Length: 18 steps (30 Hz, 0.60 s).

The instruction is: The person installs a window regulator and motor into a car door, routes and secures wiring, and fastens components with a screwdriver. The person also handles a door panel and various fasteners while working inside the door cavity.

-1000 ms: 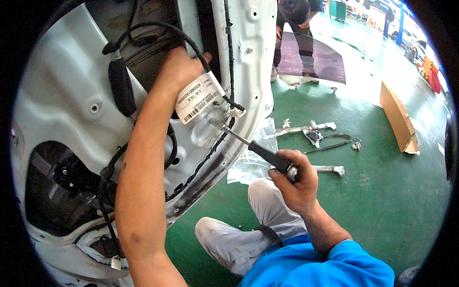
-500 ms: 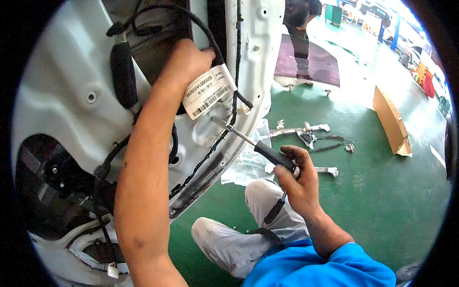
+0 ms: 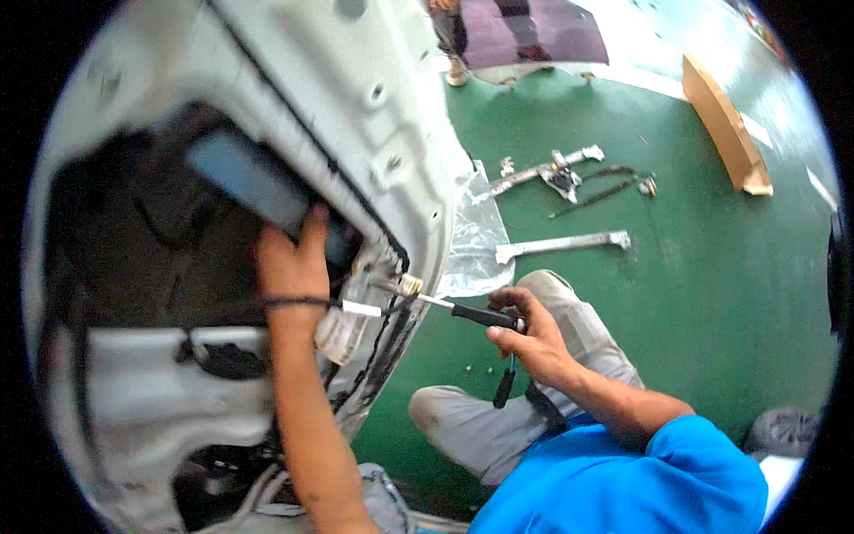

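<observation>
My left hand [image 3: 292, 262] reaches into the dark opening of the white door shell [image 3: 391, 98], one digit raised and its other fingers hidden. Across that wrist runs a black wiring harness [image 3: 298, 302] with a white tag [image 3: 360, 309]. A crumpled pale label [image 3: 342, 343] hangs beside the forearm. In my right hand [image 3: 532, 338], closed, is a screwdriver [image 3: 480, 314] with a black handle and metal shaft. Its tip end lies at a pale connector [image 3: 409, 285] by the door's edge. Below that hand hangs a second slim black-handled tool [image 3: 504, 388].
On the green floor lie a window regulator [image 3: 560, 178], a metal rail [image 3: 565, 244] and clear plastic sheeting [image 3: 476, 245]. A cardboard piece [image 3: 725, 125] stands farther right. Tinted window glass [image 3: 560, 36] is at the back, near another person's legs [image 3: 451, 36].
My view has shifted, so the floor parts sit higher in the picture. My left hand is now lower in the door, with the harness across its wrist. The right hand still grips the screwdriver.
</observation>
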{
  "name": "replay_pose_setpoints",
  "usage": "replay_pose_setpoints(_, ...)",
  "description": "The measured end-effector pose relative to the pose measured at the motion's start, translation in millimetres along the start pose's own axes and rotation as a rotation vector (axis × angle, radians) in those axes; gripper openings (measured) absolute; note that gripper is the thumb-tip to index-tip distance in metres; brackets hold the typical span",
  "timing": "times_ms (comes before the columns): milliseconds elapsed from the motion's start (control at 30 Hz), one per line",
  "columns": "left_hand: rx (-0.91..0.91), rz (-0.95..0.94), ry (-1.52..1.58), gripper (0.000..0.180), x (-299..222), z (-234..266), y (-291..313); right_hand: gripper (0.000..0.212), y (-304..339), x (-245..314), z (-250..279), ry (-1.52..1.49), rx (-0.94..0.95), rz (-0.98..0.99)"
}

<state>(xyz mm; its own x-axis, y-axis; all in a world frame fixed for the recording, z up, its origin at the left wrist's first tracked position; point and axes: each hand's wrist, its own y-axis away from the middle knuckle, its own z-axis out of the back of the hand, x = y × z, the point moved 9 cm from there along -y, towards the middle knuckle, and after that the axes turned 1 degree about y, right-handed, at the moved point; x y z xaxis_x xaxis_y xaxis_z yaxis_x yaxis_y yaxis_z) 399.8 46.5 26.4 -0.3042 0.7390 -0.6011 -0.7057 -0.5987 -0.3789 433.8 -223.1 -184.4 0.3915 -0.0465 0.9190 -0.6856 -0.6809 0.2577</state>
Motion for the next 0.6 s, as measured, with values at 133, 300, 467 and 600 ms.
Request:
replay_pose_setpoints(133, -0.016, 0.155, -0.001, 0.053, 1.9, -0.9, 5.7, 0.036, 8.9, 12.5, -3.8, -0.004, -0.051, 0.019)
replay_pose_setpoints(300, 0.033, 0.259, -0.079, 0.047, 18.4, 0.5, 10.5, 0.034, 21.1, -28.6, -22.0, -0.372, -0.134, -0.279)
replay_pose_setpoints(467, 0.089, 0.323, -0.142, 0.044, 31.9, 6.4, 16.0, 0.038, 28.4, -49.6, -34.9, -0.495, -0.096, -0.614)
replay_pose_setpoints(600, 0.057, 0.371, -0.055, 0.041, 31.6, 4.9, 16.1, 0.036, 26.0, -23.7, -25.0, -0.404, -0.15, -0.482)
